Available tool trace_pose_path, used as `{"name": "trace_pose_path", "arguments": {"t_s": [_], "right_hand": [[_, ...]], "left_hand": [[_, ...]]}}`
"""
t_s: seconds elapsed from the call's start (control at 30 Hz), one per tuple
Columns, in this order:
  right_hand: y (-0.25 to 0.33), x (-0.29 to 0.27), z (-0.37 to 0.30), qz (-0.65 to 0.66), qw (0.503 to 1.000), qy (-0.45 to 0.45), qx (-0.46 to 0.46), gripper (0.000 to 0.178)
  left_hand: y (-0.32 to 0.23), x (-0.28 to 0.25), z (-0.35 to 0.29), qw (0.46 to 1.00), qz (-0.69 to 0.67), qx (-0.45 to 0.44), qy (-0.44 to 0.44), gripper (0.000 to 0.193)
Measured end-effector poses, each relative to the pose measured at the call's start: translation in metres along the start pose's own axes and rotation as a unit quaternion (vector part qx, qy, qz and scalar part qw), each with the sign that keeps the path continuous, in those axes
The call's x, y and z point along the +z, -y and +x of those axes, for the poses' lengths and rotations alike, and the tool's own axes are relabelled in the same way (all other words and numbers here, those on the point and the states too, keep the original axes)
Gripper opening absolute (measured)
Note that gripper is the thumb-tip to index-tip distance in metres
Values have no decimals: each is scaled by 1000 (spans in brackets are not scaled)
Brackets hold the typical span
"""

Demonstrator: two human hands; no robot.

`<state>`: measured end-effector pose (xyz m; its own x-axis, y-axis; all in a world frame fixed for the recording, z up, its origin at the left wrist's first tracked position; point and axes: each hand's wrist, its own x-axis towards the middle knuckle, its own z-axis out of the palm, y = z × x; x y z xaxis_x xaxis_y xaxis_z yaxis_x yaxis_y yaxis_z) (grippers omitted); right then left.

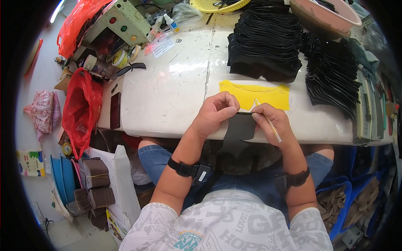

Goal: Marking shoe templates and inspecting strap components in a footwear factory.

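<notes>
At the table's near edge, a dark grey sheet piece with a curved outline hangs down toward my lap. My left hand is closed, thumb and fingers pinching the upper edge of that piece. Between the fingers of my right hand is a slim pen with a pale, see-through barrel, its light tip pointing up and left. The right fingers also come close to the piece's top right corner; whether they touch it I cannot tell. Just beyond both hands lies a flat yellow template with curved edges and thin marks.
Tall stacks of shiny black cut pieces stand beyond the template, with another stack to the right. A pink basin and a yellow basket sit at the back. On the left are a phone, a red bag and a control box.
</notes>
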<state>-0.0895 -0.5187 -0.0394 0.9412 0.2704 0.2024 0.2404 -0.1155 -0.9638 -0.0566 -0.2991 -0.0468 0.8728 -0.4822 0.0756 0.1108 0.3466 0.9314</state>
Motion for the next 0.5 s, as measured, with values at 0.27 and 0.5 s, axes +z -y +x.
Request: {"name": "trace_pose_path", "arguments": {"t_s": [0.27, 0.5], "right_hand": [[-1, 0, 0, -15, 1000, 1, -8, 5], [0, 1, 0, 0, 1000, -3, 9, 5]], "left_hand": [[-2, -3, 1, 999, 30, -42, -5, 19], [-1, -1, 1, 1000, -18, -23, -2, 12]]}}
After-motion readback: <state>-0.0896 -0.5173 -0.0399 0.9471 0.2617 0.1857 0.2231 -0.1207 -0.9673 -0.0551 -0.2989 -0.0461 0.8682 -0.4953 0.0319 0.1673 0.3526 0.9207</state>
